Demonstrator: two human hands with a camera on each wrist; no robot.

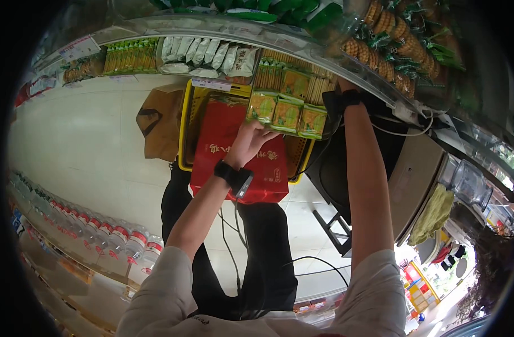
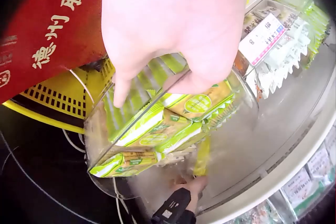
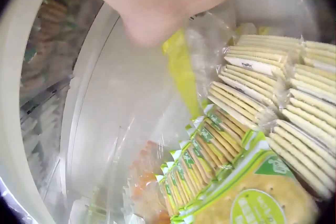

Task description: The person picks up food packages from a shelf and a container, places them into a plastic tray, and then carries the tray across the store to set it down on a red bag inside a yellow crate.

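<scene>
In the head view my left hand (image 1: 250, 141) is at the front edge of a clear bin of green-wrapped crackers (image 1: 286, 114). The left wrist view has the fingers of this hand (image 2: 168, 40) bent over the clear bin wall (image 2: 144, 109), gripping it. My right hand (image 1: 347, 85) reaches to the bin's far right side, partly hidden by the upper shelf. The right wrist view shows part of that hand (image 3: 157, 8) by a yellow-green wrapper strip (image 3: 181, 69); its fingertips are hidden. Stacked pale crackers (image 3: 302, 108) lie beside green-edged packs (image 3: 197, 163).
A yellow basket (image 1: 185, 126) with a red bag (image 1: 229, 168) stands below the shelf, a brown paper bag (image 1: 160, 126) beside it. White packets (image 1: 212, 53) fill the neighbouring bin. Bottles (image 1: 116, 236) line the lower left; cables (image 1: 237, 253) hang near the legs.
</scene>
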